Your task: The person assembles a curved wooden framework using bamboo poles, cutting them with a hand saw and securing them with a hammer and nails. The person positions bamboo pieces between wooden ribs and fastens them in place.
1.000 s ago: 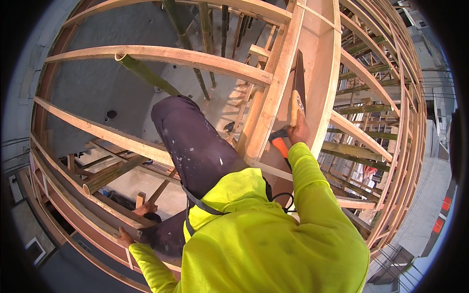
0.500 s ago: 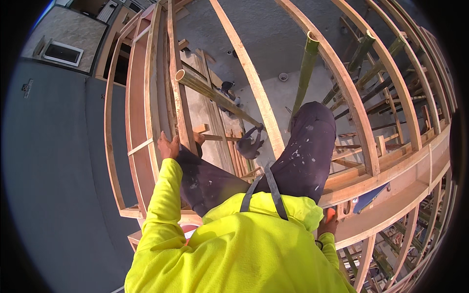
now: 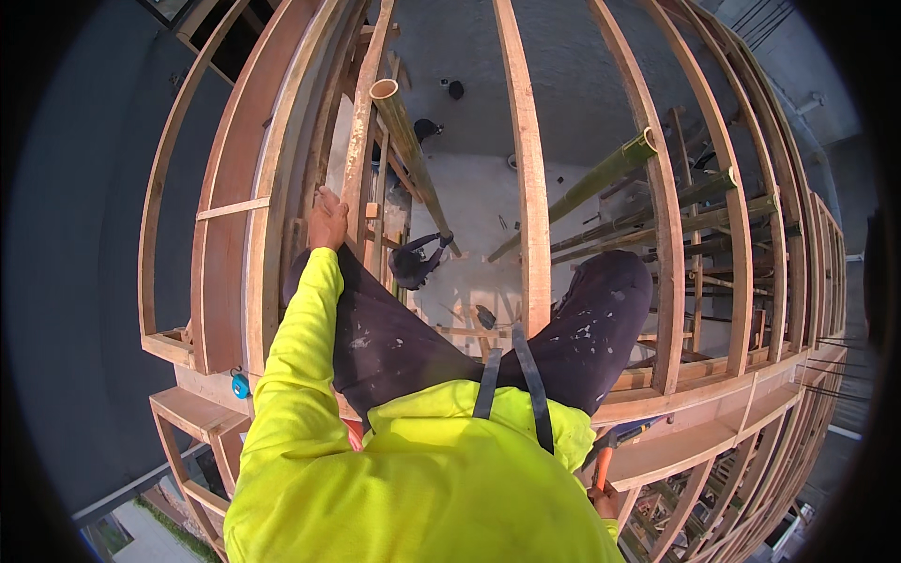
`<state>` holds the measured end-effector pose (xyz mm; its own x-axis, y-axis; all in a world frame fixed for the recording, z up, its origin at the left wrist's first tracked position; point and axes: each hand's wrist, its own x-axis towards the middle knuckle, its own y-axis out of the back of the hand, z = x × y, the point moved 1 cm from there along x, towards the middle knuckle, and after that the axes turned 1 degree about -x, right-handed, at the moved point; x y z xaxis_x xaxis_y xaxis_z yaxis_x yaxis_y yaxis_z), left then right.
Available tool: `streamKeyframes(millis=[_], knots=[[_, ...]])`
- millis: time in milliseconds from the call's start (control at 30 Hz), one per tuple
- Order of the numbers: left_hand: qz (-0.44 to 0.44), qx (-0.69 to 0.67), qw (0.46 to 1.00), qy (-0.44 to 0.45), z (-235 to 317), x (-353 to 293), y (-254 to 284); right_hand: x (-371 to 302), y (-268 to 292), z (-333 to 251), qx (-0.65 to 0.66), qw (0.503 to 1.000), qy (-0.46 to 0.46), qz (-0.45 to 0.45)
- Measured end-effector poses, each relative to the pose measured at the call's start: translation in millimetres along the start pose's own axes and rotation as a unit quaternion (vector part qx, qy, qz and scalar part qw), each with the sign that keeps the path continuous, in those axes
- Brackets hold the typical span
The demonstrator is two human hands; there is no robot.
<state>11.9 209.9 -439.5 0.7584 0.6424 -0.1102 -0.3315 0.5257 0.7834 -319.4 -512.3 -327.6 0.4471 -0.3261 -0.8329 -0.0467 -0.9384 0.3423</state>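
Note:
I sit astride timber roof framing, high above a concrete floor, in a yellow hooded top and dark trousers. My left hand (image 3: 327,218) reaches forward and grips a long timber joist (image 3: 361,141) that runs away from me. Low at the right, my right hand (image 3: 608,502) is mostly hidden behind my body; it holds an orange-handled tool (image 3: 603,466) next to a flat timber plate (image 3: 685,446). Another joist (image 3: 530,206) passes between my knees.
Green bamboo poles (image 3: 408,141) (image 3: 610,174) lean up through the frame from below. A person (image 3: 418,261) stands on the floor far beneath. A blue tape measure (image 3: 240,386) lies on the frame's edge at the left. Gaps open between the joists.
My view has swung further to the left and down. My left hand has slid up the joist, and my right hand with the orange tool stays low at the right.

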Motion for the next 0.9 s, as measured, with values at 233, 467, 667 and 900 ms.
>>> streamKeyframes(millis=[233,467,667,900], knots=[[0.039,-0.022,0.997,0.066,-55.5,52.8,-63.5,-103.9,-79.7,-227.0,0.094,0.942,0.311,0.081],[0.154,-0.005,0.980,0.126,-4.1,3.9,-22.0,-32.0,-353.5,-392.0,0.012,0.851,0.501,-0.155],[0.029,0.029,0.970,0.240,17.3,10.2,-25.9,71.5,-539.7,-456.2,-0.087,0.815,0.537,-0.200],[0.058,0.068,0.962,0.257,-8.2,19.5,-29.7,47.1,-621.9,-517.1,0.048,0.780,0.582,-0.226]])
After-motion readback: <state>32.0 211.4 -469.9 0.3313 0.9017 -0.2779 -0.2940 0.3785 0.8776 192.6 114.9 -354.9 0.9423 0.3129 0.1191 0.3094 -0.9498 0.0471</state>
